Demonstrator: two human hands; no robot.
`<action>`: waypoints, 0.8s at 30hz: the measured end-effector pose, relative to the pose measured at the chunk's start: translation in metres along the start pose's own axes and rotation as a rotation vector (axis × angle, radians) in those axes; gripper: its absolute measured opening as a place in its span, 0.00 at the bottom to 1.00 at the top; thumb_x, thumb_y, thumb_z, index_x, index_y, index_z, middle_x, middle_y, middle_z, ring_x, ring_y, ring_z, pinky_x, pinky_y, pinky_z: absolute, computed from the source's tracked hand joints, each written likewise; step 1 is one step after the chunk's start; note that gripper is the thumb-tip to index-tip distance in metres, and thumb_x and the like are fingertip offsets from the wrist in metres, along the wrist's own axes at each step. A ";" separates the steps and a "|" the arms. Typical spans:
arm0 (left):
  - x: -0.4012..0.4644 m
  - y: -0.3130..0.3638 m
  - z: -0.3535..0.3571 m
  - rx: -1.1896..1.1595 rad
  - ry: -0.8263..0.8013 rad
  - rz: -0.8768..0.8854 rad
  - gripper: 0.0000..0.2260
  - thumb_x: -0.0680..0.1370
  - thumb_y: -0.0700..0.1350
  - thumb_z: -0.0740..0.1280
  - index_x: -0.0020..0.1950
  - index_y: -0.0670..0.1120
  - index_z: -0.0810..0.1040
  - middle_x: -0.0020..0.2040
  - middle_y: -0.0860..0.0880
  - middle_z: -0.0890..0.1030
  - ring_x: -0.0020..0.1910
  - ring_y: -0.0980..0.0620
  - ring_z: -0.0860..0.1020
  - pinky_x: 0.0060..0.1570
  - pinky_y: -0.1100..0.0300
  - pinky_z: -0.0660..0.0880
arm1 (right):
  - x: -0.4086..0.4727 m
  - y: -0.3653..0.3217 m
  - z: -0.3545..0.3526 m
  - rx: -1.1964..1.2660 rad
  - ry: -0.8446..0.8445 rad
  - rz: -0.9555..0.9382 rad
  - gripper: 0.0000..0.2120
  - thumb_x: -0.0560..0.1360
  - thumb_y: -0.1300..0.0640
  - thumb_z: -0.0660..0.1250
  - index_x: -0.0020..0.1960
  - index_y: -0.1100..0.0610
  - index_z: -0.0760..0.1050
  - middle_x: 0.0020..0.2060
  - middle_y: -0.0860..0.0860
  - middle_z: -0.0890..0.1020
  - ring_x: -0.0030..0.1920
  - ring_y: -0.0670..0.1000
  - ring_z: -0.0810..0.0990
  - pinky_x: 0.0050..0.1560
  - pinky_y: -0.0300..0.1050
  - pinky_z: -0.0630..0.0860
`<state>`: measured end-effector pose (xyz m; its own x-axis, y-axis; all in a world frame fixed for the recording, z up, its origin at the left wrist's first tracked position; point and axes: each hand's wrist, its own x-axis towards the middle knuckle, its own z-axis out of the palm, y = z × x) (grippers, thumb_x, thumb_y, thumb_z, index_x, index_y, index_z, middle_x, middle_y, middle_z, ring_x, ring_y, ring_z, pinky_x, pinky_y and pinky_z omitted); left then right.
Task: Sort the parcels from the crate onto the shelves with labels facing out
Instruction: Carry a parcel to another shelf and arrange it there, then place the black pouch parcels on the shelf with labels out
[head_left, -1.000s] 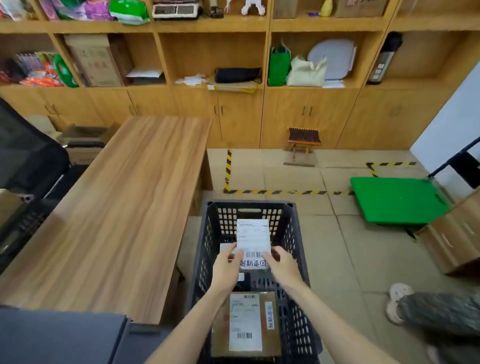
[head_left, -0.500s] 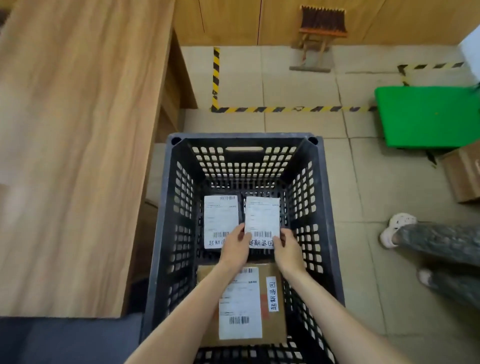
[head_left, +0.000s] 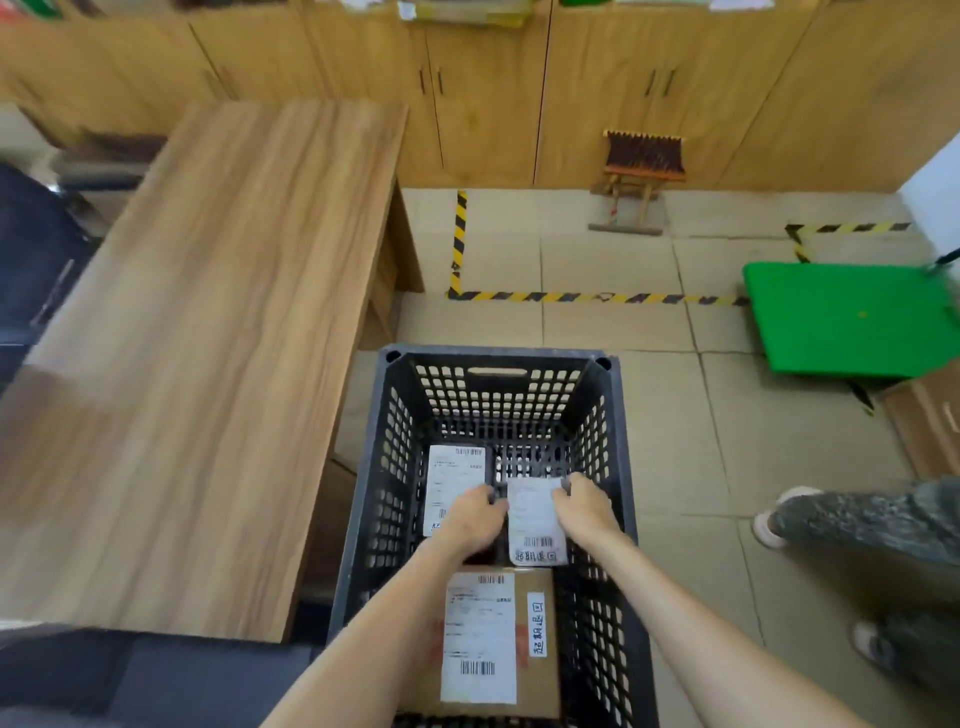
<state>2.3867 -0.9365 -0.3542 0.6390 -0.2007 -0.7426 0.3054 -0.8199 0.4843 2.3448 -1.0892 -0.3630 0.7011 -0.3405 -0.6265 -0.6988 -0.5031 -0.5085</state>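
Both hands (head_left: 475, 517) (head_left: 584, 506) shifted up the labelled parcel (head_left: 535, 522) marked 超期退回.

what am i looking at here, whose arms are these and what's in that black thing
This is one picture from a camera worn on a person's head, looking forward and down. The two bare arms are that person's own. On the floor stands a black crate with holed walls, beside a wooden table. Both hands reach into it: the left hand and right hand grip a small white-labelled parcel by its sides. A second white parcel lies left of it, and a brown box with a label lies nearest the camera. Cupboards line the far wall.
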 end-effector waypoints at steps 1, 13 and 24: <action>-0.014 0.008 -0.014 0.027 0.027 0.016 0.17 0.84 0.46 0.59 0.69 0.38 0.73 0.65 0.40 0.78 0.62 0.40 0.78 0.62 0.53 0.74 | -0.008 -0.007 -0.011 -0.070 -0.006 -0.046 0.08 0.80 0.56 0.57 0.53 0.57 0.72 0.53 0.55 0.79 0.53 0.56 0.79 0.49 0.47 0.73; -0.236 0.050 -0.190 0.533 0.736 0.128 0.18 0.85 0.53 0.54 0.67 0.47 0.76 0.63 0.45 0.79 0.61 0.44 0.78 0.59 0.49 0.75 | -0.163 -0.244 -0.106 -0.660 0.035 -0.967 0.14 0.82 0.52 0.54 0.40 0.53 0.68 0.40 0.51 0.73 0.45 0.56 0.75 0.43 0.50 0.71; -0.500 -0.133 -0.197 0.346 1.179 -0.358 0.15 0.84 0.53 0.56 0.56 0.46 0.78 0.56 0.44 0.79 0.55 0.42 0.77 0.49 0.51 0.71 | -0.392 -0.345 0.039 -0.807 -0.063 -1.650 0.14 0.81 0.49 0.57 0.50 0.56 0.76 0.54 0.56 0.80 0.56 0.60 0.79 0.51 0.52 0.75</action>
<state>2.1657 -0.6212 0.0436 0.8500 0.5085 0.1376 0.5043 -0.8610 0.0666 2.3056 -0.7508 0.0350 0.5024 0.8548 0.1298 0.8584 -0.4750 -0.1937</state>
